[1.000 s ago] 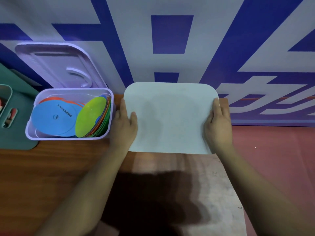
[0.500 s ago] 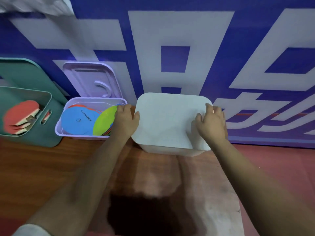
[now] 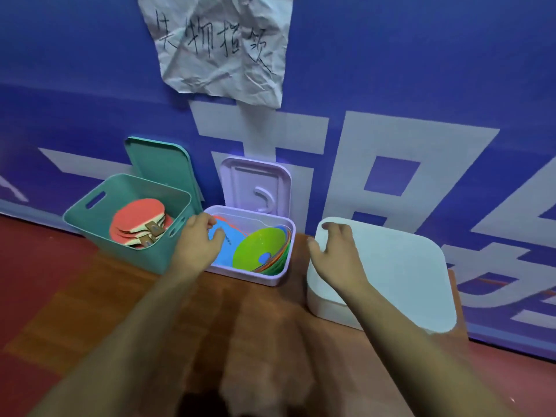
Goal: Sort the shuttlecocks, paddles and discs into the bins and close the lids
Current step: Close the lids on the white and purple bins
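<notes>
- Blue wall banner (image 3: 90, 100) with white characters and a crumpled paper note (image 3: 219, 46) backs a wooden worktop (image 3: 120, 311). The purple bin (image 3: 270, 281) stands at its middle and is the landmark.
- Discs (image 3: 258, 251) lie inside the purple bin, with its purple lid (image 3: 255, 182) upright behind it.
- Left of it, the green bin (image 3: 135, 254) holds the paddles (image 3: 138, 224), and the green lid (image 3: 159, 170) leans on the banner behind.
- Right of it, the white bin (image 3: 331, 311) already wears its white lid (image 3: 391, 266). No shuttlecocks show; they are probably inside.
- Step in hand, as I judge it: sorting looks done and one lid is on, so the purple bin comes next.
- Next move calls for reaching past the discs, taking the purple lid and bringing it down square on the rim.
- Left hand (image 3: 198, 242) hovers over the purple bin's left edge, grip loosely curled and holding nothing. Whether it touches the blue disc, I cannot tell.
- Right hand (image 3: 337, 254) rests on the white lid's near-left corner, grip apart with fingers spread and clamped on nothing.
</notes>
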`<action>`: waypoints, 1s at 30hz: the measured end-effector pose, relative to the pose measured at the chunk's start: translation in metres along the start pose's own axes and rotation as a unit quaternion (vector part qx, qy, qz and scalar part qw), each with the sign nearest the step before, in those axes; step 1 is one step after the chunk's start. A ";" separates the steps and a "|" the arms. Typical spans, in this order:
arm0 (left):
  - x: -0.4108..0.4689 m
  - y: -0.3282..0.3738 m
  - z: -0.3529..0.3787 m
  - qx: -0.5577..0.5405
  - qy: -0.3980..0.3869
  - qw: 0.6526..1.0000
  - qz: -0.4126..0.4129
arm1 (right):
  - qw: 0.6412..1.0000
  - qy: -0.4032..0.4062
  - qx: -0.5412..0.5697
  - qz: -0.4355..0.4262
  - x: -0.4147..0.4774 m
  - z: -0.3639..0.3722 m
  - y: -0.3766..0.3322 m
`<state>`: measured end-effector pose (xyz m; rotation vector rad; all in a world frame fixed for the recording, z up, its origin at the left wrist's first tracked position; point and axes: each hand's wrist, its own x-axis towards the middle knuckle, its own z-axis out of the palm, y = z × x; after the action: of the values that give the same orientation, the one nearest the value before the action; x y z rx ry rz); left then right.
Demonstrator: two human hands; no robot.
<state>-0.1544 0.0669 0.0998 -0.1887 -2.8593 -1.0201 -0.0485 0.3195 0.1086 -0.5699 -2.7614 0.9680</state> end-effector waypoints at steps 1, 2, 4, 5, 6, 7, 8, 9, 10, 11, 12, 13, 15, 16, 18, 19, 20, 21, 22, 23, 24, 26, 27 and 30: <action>0.015 -0.010 -0.007 0.009 -0.003 1.000 -0.002 | 1.000 -0.001 0.002 0.002 0.012 0.010 -0.013; 0.032 -0.019 -0.013 0.018 -0.007 1.000 -0.003 | 1.000 0.001 0.002 0.007 0.026 0.020 -0.025; 0.071 -0.033 -0.022 0.028 -0.021 0.999 0.006 | 1.000 0.003 -0.006 0.017 0.056 0.040 -0.050; 0.091 -0.039 -0.024 0.028 -0.033 0.999 0.015 | 1.000 0.001 -0.010 0.022 0.072 0.049 -0.062; 0.112 -0.043 -0.026 0.024 -0.045 0.998 0.023 | 0.999 0.002 -0.012 0.030 0.088 0.058 -0.072; 0.133 -0.047 -0.026 0.021 -0.056 0.998 0.031 | 0.999 0.003 -0.012 0.040 0.104 0.066 -0.082; 0.153 -0.050 -0.024 0.020 -0.064 0.997 0.041 | 0.999 0.007 -0.013 0.048 0.119 0.073 -0.090; 0.173 -0.053 -0.022 0.022 -0.072 0.996 0.053 | 0.998 0.012 -0.017 0.055 0.133 0.079 -0.097; 0.191 -0.055 -0.018 0.025 -0.083 0.994 0.065 | 0.998 0.018 -0.020 0.061 0.147 0.085 -0.102; 0.207 -0.056 -0.013 0.028 -0.097 0.992 0.076 | 0.997 0.021 -0.026 0.072 0.159 0.090 -0.105; 0.221 -0.057 -0.007 0.031 -0.113 0.989 0.086 | 0.996 0.026 -0.033 0.082 0.170 0.094 -0.107; 0.233 -0.057 0.001 0.036 -0.129 0.987 0.093 | 0.994 0.026 -0.040 0.095 0.179 0.098 -0.109; 0.251 -0.058 0.016 0.052 -0.166 0.979 0.103 | 0.992 0.022 -0.043 0.117 0.193 0.108 -0.109; 0.256 -0.059 0.024 0.059 -0.183 0.975 0.109 | 0.991 0.017 -0.039 0.126 0.198 0.113 -0.107; 0.261 -0.060 0.038 0.052 -0.206 0.970 0.120 | 0.990 0.019 -0.024 0.140 0.204 0.123 -0.106; 0.262 -0.062 0.044 0.032 -0.213 0.969 0.122 | 0.989 0.031 -0.012 0.146 0.205 0.125 -0.106; 0.260 -0.063 0.049 0.004 -0.216 0.969 0.119 | 0.987 0.051 0.007 0.151 0.206 0.127 -0.106; 0.257 -0.065 0.051 -0.026 -0.212 0.970 0.113 | 0.984 0.070 0.036 0.163 0.206 0.128 -0.107; 0.253 -0.066 0.052 -0.052 -0.202 0.972 0.106 | 0.978 0.086 0.071 0.177 0.205 0.128 -0.110; 0.249 -0.067 0.052 -0.069 -0.183 0.975 0.103 | 0.970 0.096 0.106 0.194 0.204 0.128 -0.113; 0.244 -0.067 0.049 -0.074 -0.155 0.979 0.107 | 0.964 0.106 0.134 0.203 0.203 0.128 -0.116; 0.234 -0.067 0.039 -0.075 -0.075 0.986 0.129 | 0.956 0.120 0.171 0.205 0.197 0.126 -0.123; 0.229 -0.065 0.032 -0.086 -0.034 0.985 0.142 | 0.955 0.127 0.181 0.199 0.192 0.124 -0.128; 0.210 -0.054 0.005 -0.157 0.040 0.970 0.184 | 0.945 0.164 0.210 0.188 0.174 0.114 -0.140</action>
<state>-0.3697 0.0455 0.0905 -0.6575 -2.4425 -1.3456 -0.2807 0.2246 0.1119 -1.0868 -2.1067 1.3477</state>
